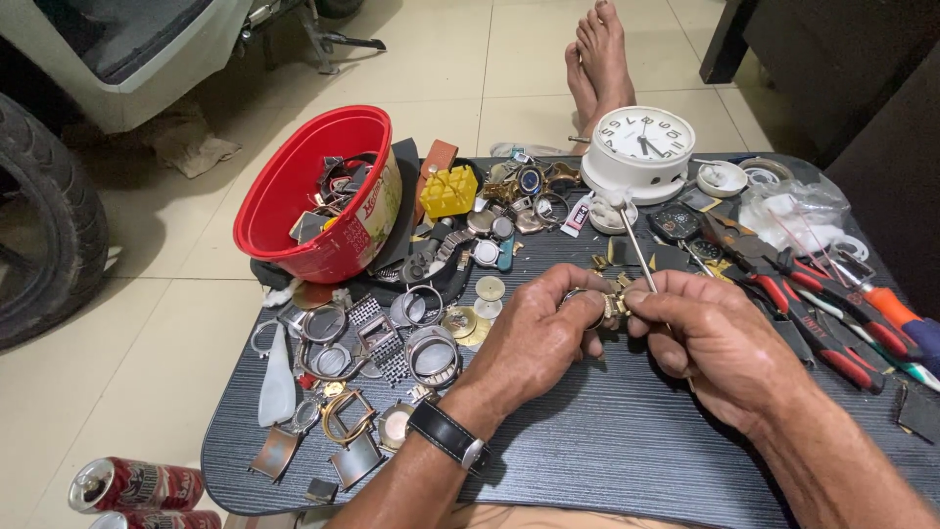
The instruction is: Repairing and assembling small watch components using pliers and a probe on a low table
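Left hand pinches a small watch steady above the table; right hand grips a thin tool against it

- Hiding most of a small gold watch part behind pinching fingertips; kind too small to tell
- Vanishing into the right hand: the lower end of a thin metal tool
- Running off the bottom edge: both forearms, a grey table
- Getting cropped at the left edge: a black tyre; at bottom left, two red cans
- Blurring into a jumble inside the red tub: watch pieces too small to sort
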